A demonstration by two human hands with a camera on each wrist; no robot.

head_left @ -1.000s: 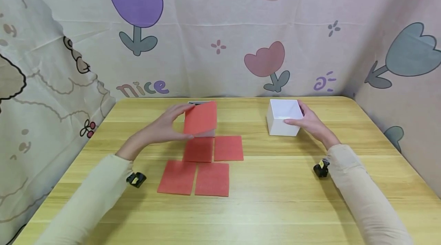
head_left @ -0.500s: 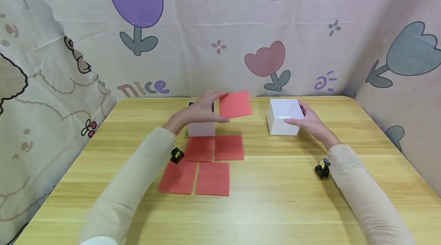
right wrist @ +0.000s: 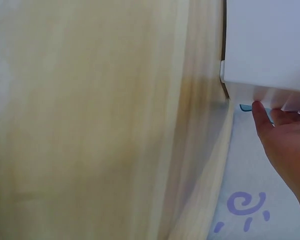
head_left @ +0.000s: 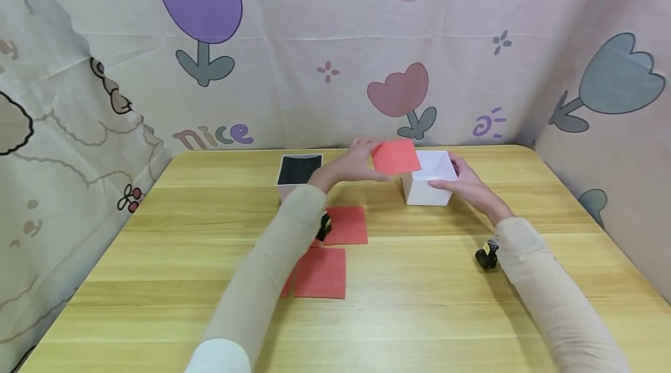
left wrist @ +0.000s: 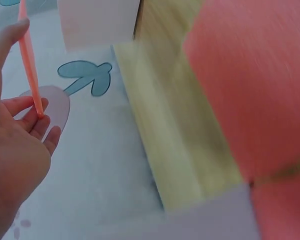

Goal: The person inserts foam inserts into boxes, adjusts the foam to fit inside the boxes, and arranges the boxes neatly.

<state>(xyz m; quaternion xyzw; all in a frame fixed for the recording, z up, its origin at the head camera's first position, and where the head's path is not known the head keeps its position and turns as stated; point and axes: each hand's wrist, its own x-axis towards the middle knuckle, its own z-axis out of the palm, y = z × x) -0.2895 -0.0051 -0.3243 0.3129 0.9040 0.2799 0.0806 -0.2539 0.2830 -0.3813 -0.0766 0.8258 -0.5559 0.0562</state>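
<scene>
My left hand [head_left: 357,163] pinches a thin red square sheet [head_left: 396,157] between thumb and fingers, in the air. In the head view the sheet overlaps the left rim of a white open-topped box [head_left: 427,191]. The left wrist view shows the sheet [left wrist: 30,65] nearly edge-on. My right hand [head_left: 472,186] grips that box by its right side, thumb at the front and fingers around the far side. The box's inside looks white. In the right wrist view, fingertips touch the box wall [right wrist: 270,40].
A second white box [head_left: 286,191] with a dark inside stands to the left, partly behind my left forearm. Several red squares [head_left: 346,225] lie flat on the wooden table [head_left: 419,303], some half hidden under the left sleeve. A printed cloth [head_left: 293,93] hangs behind the table.
My left hand has carried the red sheet rightward, from over the left box to the right box's rim. The left box's dark inside has come into view. My right hand stays on its box.
</scene>
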